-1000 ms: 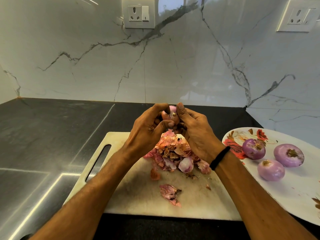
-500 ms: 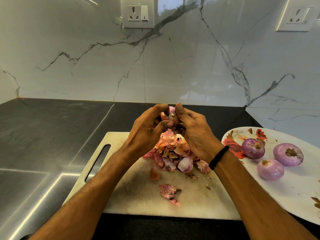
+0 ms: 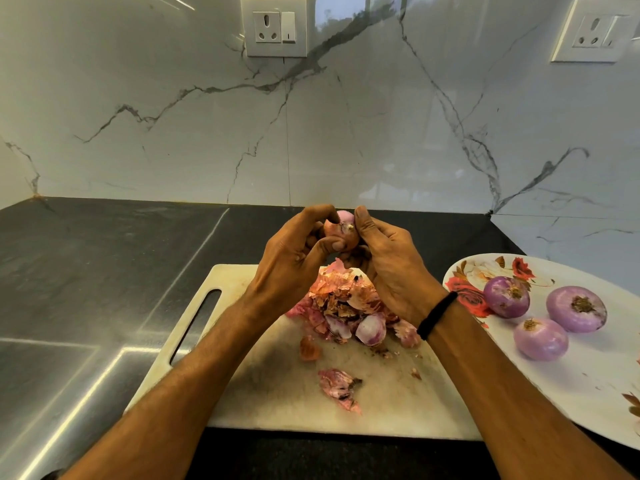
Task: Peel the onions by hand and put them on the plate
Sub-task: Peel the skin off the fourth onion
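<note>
Left hand (image 3: pixel 291 261) and right hand (image 3: pixel 394 275) pinch onion (image 3: pixel 341 226) in curled fingers above board (image 3: pixel 277 393); plate (image 3: pixel 588 393) nearer right hand.

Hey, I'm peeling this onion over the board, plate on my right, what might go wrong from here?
The onion is held in the air by the left hand and right hand; it may slip and drop into the peel pile below, picking up scraps. The right forearm lies close to the plate rim, so a quick move might nudge the plate and roll the three peeled onions.
</note>
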Available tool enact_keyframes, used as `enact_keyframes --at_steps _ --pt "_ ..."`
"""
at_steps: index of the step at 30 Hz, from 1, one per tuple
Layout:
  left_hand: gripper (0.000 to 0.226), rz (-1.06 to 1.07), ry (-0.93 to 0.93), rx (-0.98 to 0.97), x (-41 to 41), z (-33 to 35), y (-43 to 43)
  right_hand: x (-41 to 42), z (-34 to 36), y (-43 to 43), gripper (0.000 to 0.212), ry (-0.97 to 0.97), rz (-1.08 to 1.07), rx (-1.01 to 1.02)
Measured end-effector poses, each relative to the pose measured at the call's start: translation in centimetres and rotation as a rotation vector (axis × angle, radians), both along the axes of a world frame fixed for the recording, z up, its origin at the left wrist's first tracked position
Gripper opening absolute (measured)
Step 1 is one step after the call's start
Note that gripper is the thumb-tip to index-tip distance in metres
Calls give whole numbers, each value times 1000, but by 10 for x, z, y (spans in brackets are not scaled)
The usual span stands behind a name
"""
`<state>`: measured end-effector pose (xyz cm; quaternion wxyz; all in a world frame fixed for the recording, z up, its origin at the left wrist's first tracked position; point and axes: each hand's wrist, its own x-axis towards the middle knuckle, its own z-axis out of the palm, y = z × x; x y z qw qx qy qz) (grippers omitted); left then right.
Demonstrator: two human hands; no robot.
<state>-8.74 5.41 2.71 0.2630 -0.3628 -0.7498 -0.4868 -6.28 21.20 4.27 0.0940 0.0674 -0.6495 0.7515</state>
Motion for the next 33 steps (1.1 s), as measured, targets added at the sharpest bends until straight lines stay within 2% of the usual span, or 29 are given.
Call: enact_keyframes --at_steps 6,10,15,21,27,29,33 --pt "25 55 71 -57 -4 -3 0 0 -1 0 40 11 -21 38" --pt "13 91 118 -57 -6 -6 1 0 0 0 43 22 -13 25" --pt "25 36 70 -47 -2 -3 0 0 0 0 41 32 -11 29" --pt "26 52 93 -70 -3 -2 -1 1 -1 1 45 29 -23 51" --pt "12 112 154 -71 -7 -7 1 0 -1 2 44 28 -12 33" --pt "10 75 102 -47 -3 -5 1 -2 -2 1 46 24 -10 23" --pt "26 1 5 -6 5 0 1 -2 -5 1 44 14 -7 1"
